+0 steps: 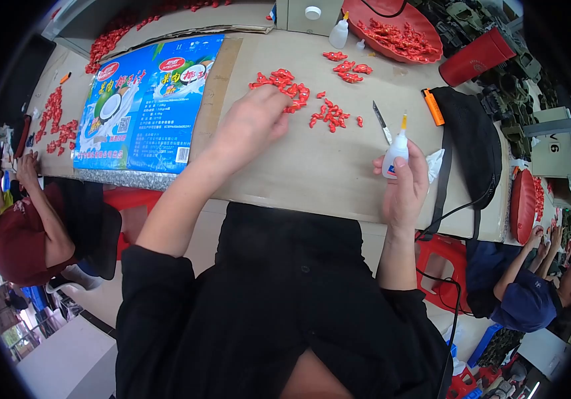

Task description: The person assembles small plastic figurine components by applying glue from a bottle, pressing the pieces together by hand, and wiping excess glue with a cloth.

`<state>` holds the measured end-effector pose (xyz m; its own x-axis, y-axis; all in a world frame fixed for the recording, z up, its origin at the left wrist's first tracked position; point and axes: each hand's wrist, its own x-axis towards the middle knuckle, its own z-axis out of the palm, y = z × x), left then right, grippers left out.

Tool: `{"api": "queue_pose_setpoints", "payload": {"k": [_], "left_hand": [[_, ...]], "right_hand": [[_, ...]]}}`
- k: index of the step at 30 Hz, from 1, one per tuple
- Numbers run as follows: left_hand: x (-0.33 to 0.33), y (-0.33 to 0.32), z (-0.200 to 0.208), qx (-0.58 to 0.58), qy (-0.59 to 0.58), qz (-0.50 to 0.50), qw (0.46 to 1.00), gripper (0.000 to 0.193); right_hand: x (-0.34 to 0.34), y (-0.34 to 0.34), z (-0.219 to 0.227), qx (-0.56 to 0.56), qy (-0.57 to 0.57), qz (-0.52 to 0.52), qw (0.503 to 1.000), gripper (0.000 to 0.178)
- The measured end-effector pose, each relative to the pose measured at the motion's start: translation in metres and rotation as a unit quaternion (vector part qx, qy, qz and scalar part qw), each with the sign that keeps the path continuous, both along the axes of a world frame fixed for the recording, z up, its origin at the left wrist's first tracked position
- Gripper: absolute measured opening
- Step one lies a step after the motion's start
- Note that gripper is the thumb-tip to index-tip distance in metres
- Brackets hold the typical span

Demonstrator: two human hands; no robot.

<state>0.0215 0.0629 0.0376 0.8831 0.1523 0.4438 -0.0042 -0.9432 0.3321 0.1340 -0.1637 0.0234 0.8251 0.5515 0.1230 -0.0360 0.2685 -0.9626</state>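
Note:
My left hand (pixel 255 120) reaches into a loose pile of small glossy red pieces (pixel 302 91). Its fingers are curled, and the fingertips close at a red piece on the pile's near edge; the hand itself hides part of the grip. A second loose group of smaller red pieces (pixel 330 116) lies just right of it. In my right hand (pixel 408 176) is a small white glue bottle (pixel 395 156), held upright with its thin yellowish nozzle pointing up. Close to the bottle, a slim knife blade (pixel 382 122) rests on the cardboard-covered table (pixel 298 169).
A red tray (pixel 425 46) of red pieces stands far right, near another white bottle (pixel 339 33) and a red cylinder (pixel 477 58). An orange lighter (pixel 433 108) and black bag (pixel 473 143) lie right. Blue printed cardboard (pixel 149 106) covers the left. People sit on both sides.

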Motion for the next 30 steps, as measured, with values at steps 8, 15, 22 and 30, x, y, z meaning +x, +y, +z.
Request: {"api": "queue_pose_setpoints", "payload": {"k": [8, 15, 22, 30], "left_hand": [[-0.014, -0.056, -0.018, -0.852, -0.002, -0.148, 0.503, 0.016], [-0.017, -0.067, -0.018, -0.832, -0.023, -0.118, 0.541, 0.018], [-0.021, -0.066, -0.019, -0.764, -0.002, -0.087, 0.639, 0.023], [-0.017, -0.061, -0.021, -0.748, -0.071, -0.001, 0.66, 0.022]], "right_hand": [[-0.028, 0.032, 0.01, 0.186, 0.257, 0.17, 0.933, 0.038], [-0.026, 0.044, 0.013, 0.19, 0.266, 0.16, 0.932, 0.034], [-0.032, 0.054, 0.013, 0.158, 0.261, 0.162, 0.938, 0.04], [-0.011, 0.043, -0.004, 0.241, 0.283, 0.081, 0.925, 0.03]]}}
